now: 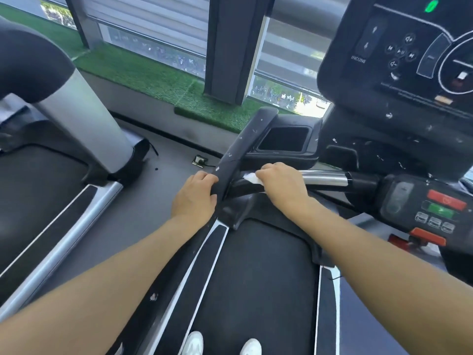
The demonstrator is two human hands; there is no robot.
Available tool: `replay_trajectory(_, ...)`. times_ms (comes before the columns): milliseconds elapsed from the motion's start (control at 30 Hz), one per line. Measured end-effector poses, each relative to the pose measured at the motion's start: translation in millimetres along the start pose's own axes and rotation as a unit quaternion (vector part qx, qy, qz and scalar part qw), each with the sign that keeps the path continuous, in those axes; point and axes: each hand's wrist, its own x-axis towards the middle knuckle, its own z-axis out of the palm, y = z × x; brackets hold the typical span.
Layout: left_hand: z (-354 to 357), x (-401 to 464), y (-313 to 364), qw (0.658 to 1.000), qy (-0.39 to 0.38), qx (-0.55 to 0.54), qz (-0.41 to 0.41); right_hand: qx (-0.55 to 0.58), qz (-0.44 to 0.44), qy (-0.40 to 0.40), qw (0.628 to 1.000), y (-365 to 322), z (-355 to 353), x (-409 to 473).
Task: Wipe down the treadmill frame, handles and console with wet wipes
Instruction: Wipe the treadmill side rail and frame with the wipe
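I stand on a treadmill belt (pixel 258 278). My left hand (pixel 194 198) grips the black left side handle (pixel 245 147), fingers curled over its lower end. My right hand (pixel 281 185) holds a white wet wipe (pixel 252 178) pressed on the front crossbar, where its black part meets the chrome section (pixel 325 178). The wipe sticks out from under the fingers toward the left. The console (pixel 399 55) with incline buttons rises at the upper right. A control pad (pixel 440 208) with red and green buttons sits on the crossbar at the right.
A cup holder tray (pixel 284 139) lies behind the left handle. A second treadmill (pixel 51 175) stands at the left across a grey floor gap. Artificial grass (pixel 153 75) and windows line the far wall. White shoes (pixel 220 344) show at the bottom.
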Motion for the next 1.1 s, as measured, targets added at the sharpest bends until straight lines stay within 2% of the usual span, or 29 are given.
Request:
replay_trajectory(133,0,-4,-7,1.0,0.001,0.008,-0.003,-0.001,0.007,-0.006,1.0,-17,6,12)
replay_trajectory(233,3,-5,-10,1.0,0.006,0.009,-0.004,0.04,-0.006,-0.003,0.999,-32,13,21)
replay_trajectory(367,5,-9,-14,1.0,0.005,0.021,-0.003,0.102,-0.05,0.118,0.987,-51,22,22)
replay_trajectory(567,5,-12,-14,1.0,0.002,0.019,0.002,0.065,-0.093,0.163,0.98,-53,40,6)
replay_trajectory(633,5,-13,-12,1.0,0.0,0.023,0.004,0.106,-0.121,0.155,0.975,-52,53,2)
replay_trajectory(700,5,-13,-12,1.0,-0.002,0.022,0.006,0.129,-0.117,0.102,0.979,-51,66,-1)
replay_trajectory(767,4,-12,-11,1.0,-0.006,0.019,0.004,0.146,-0.088,0.039,0.985,-50,70,-5)
replay_trajectory(900,3,-13,-11,1.0,-0.01,0.018,-0.001,0.28,0.032,-0.008,0.96,-48,68,-18)
replay_trajectory(933,3,-14,-10,1.0,-0.009,0.017,-0.002,0.333,0.087,-0.005,0.939,-46,72,-19)
replay_trajectory(967,3,-14,-10,1.0,-0.008,0.016,-0.001,0.404,0.161,-0.004,0.9,-46,78,-19)
replay_trajectory(1000,2,-14,-10,1.0,-0.009,0.016,0.0,0.495,0.249,0.008,0.833,-48,84,-20)
replay_trajectory(1067,2,-13,-10,1.0,-0.011,0.013,0.0,0.684,0.387,0.011,0.618,-58,86,-14)
replay_trajectory(1100,2,-12,-10,1.0,-0.012,0.012,-0.002,0.752,0.411,-0.002,0.515,-65,82,-8)
